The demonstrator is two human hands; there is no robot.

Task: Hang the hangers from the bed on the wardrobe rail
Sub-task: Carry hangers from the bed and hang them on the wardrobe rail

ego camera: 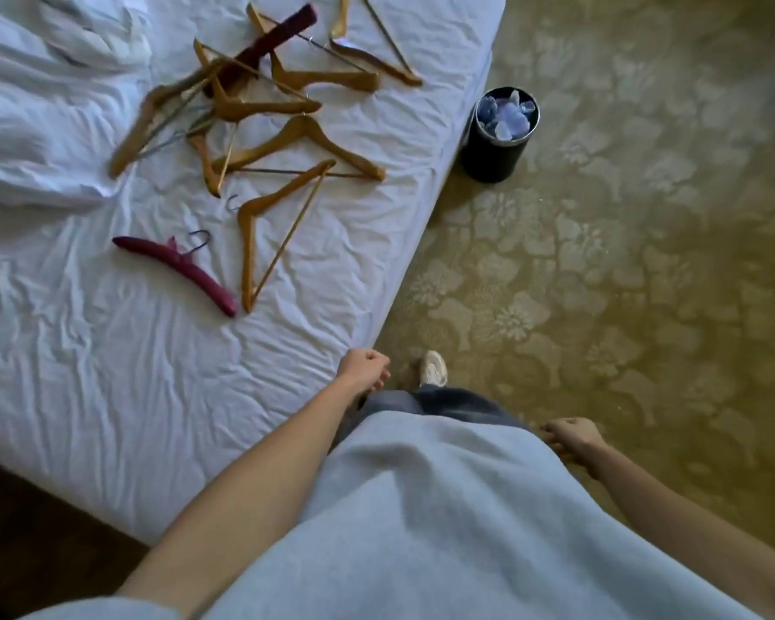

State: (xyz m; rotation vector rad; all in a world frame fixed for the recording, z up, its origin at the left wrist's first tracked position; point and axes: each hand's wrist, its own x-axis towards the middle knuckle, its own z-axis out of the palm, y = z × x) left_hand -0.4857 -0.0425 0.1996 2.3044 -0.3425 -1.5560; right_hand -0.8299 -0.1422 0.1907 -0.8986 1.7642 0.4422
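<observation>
Several wooden hangers [260, 105] lie in a loose pile on the white bed sheet [108, 373]. One wooden hanger [247, 243] lies apart, nearer to me. A padded dark red hanger [175, 266] lies left of it, and another dark red one [265, 42] sits in the pile. My left hand [363, 366] hangs by the bed's edge with fingers loosely curled, holding nothing. My right hand [571, 436] hangs beside my hip over the carpet, also holding nothing. No wardrobe rail is in view.
A crumpled white duvet [32, 105] lies at the bed's left. A black waste bin [497, 134] with pale rubbish stands on the patterned carpet [623, 261] by the bed's corner. My white shoe [435, 369] is near the bed's edge.
</observation>
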